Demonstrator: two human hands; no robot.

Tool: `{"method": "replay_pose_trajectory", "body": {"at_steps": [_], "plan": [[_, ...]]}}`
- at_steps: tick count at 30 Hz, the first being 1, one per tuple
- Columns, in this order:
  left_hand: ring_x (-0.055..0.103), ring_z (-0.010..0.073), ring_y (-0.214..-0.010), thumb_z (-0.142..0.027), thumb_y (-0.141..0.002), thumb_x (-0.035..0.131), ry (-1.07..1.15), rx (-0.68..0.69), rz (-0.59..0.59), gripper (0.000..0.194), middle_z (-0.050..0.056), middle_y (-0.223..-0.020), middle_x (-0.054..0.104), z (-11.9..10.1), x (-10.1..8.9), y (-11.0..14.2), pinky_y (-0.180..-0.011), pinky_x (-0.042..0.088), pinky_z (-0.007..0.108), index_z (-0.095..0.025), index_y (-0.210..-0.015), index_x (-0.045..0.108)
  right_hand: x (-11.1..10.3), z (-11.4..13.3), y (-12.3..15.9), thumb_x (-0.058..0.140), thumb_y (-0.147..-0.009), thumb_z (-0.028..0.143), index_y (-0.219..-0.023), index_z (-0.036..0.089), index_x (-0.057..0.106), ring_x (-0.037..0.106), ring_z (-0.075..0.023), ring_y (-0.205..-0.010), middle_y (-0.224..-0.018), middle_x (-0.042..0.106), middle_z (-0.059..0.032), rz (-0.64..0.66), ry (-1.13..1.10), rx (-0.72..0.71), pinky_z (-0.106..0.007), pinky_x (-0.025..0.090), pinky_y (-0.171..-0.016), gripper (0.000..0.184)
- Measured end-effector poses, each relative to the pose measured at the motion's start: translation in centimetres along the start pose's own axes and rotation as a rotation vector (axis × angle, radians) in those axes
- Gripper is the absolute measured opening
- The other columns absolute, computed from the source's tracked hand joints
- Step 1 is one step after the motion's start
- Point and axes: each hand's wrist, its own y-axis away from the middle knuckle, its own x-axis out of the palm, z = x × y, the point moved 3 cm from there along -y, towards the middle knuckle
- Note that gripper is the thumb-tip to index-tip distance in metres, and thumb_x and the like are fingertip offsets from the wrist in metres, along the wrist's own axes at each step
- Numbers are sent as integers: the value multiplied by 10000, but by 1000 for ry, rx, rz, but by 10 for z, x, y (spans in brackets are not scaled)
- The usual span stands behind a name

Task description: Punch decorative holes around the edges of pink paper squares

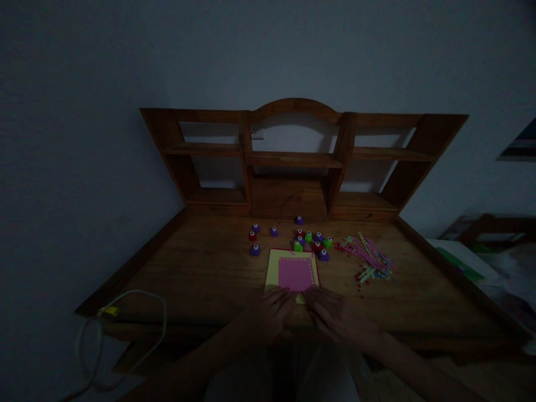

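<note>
A yellow card with a pink panel (292, 270) lies flat on the wooden desk (201, 273). My left hand (268, 315) and my right hand (333, 314) rest side by side at the card's near edge, fingertips on or over it. The picture is very dark, so I cannot make out the fingers' pose. Behind the card lie several small purple, red and green craft punches (307, 239). A heap of pink and yellow paper strips (368, 254) sits to the right of them.
A wooden hutch with open shelves (295, 161) stands at the back of the desk against a pale wall. A white cable loop (125, 329) hangs off the desk's front left corner. Another piece of furniture with green items (464, 265) is at the right.
</note>
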Motion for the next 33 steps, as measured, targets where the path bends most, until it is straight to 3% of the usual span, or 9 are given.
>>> {"method": "replay_pose_trajectory", "body": {"at_steps": [8,21,25,28,33], "plan": [[402,251,-1298,-159,-897,411,-22,-42,-44,536,122,-1393,465,5,-7,13,-1098,324,401,-107,-1421,310,-18,-3,15,447,-893,165,-1405,121,359,492,-276,-1239,-1318,532,-183,0,-12,58,-417,472,-1005,521],[454,253,-1266,-253,-910,466,10,-179,-130,492,130,-1338,515,21,-20,53,-1029,433,428,-162,-1382,361,-19,1,17,469,-888,188,-1360,146,424,593,-263,-1106,-1217,597,-171,-25,-52,150,-396,524,-923,476],[343,234,-1346,-244,-924,414,68,-170,-127,564,128,-1441,400,3,-26,35,-1094,358,419,-134,-1450,241,-18,3,17,465,-898,202,-1326,139,450,589,-248,-1109,-1218,593,-175,-37,-66,157,-380,509,-936,433],[285,234,-1374,-269,-921,411,123,-60,-89,596,115,-1486,332,-19,-23,8,-1131,290,434,-126,-1463,209,-19,4,15,457,-902,200,-1301,141,461,606,-243,-1075,-1188,607,-175,-56,-84,164,-381,520,-907,404],[359,232,-1333,-318,-934,395,144,-69,-90,558,112,-1434,416,-25,-12,-13,-1136,273,440,-142,-1447,263,-21,6,13,454,-899,190,-1262,165,488,632,-245,-1011,-1130,635,-166,-61,-128,194,-390,531,-860,366]]}}
